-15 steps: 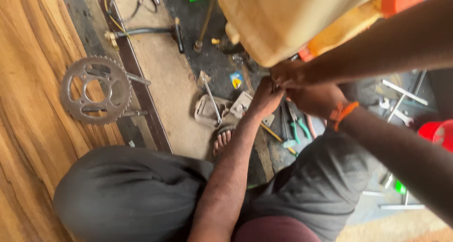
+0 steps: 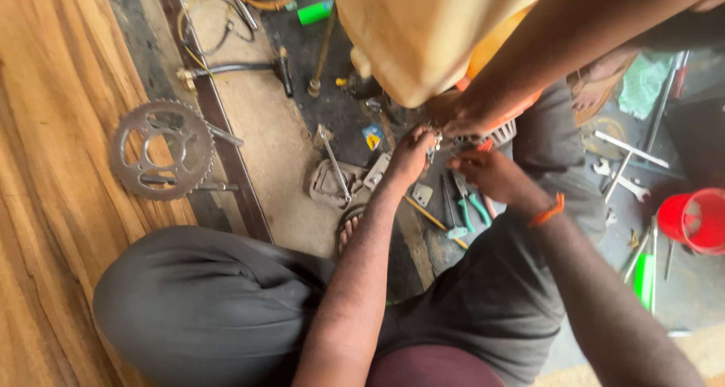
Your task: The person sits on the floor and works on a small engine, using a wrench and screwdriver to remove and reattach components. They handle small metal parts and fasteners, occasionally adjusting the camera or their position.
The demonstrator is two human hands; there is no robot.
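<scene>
A yellow canister [image 2: 423, 32] hung over the work, with an orange part [image 2: 491, 55] behind it. The wristband [image 2: 547, 210] was orange, the trousers [image 2: 204, 304] dark grey. A grey sprocket [image 2: 161, 150] lay on streaked brown wood [image 2: 45, 130]. The bucket [image 2: 695, 219] was red, the pliers [image 2: 472, 206] green-handled. A small green tube [image 2: 314, 12], perhaps plastic, lay on dark, stained ground.

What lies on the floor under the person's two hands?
Below the left hand and right hand lie green-handled pliers, a yellow-handled screwdriver and small metal parts. What the hands grip is too small to tell; the floor directly beneath them is covered.
</scene>
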